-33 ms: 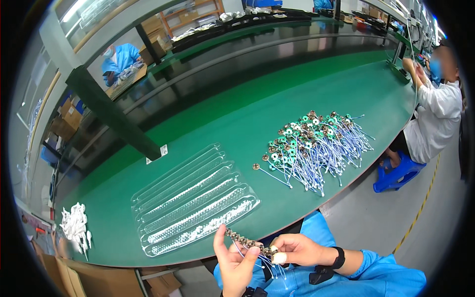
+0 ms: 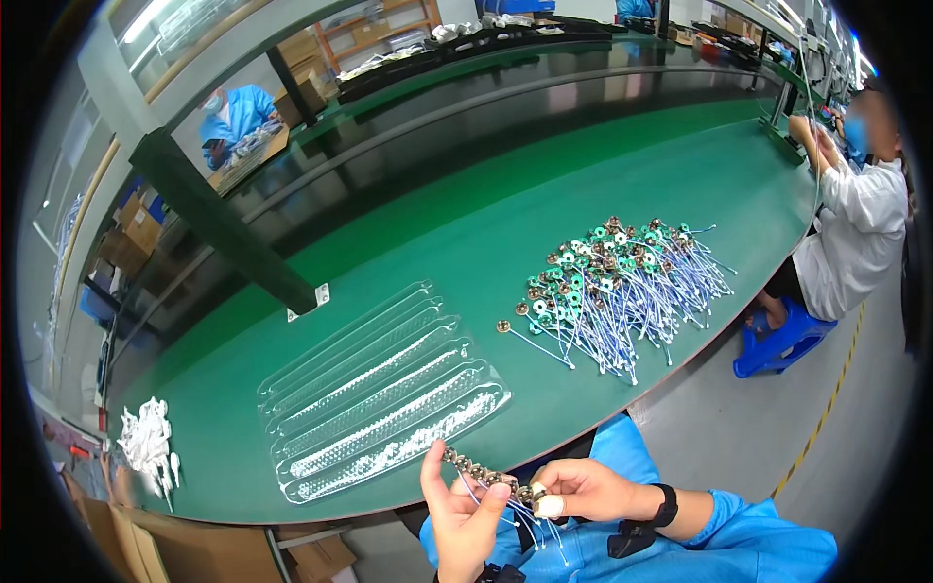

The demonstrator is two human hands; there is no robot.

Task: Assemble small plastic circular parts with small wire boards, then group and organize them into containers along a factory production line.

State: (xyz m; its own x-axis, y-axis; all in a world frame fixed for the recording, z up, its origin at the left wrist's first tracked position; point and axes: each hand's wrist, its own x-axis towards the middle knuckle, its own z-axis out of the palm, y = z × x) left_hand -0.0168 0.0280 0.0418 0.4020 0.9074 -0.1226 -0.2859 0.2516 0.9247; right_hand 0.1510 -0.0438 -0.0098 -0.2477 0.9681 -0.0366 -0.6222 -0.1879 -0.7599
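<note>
Several shiny round parts (image 2: 479,473), thin wires (image 2: 531,526) dangling, pinched by left hand (image 2: 465,520) and right hand (image 2: 588,491); ridged clear plastic tray (image 2: 374,416) left.

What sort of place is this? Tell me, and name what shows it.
Most likely a factory assembly workshop. A long green workbench carries a heap of small corded parts beside clear plastic trays, and a masked co-worker in blue is seated or standing farther back.

Head-worn fisheye, close to green table (image 2: 466,262), facing down and forward across it.
</note>
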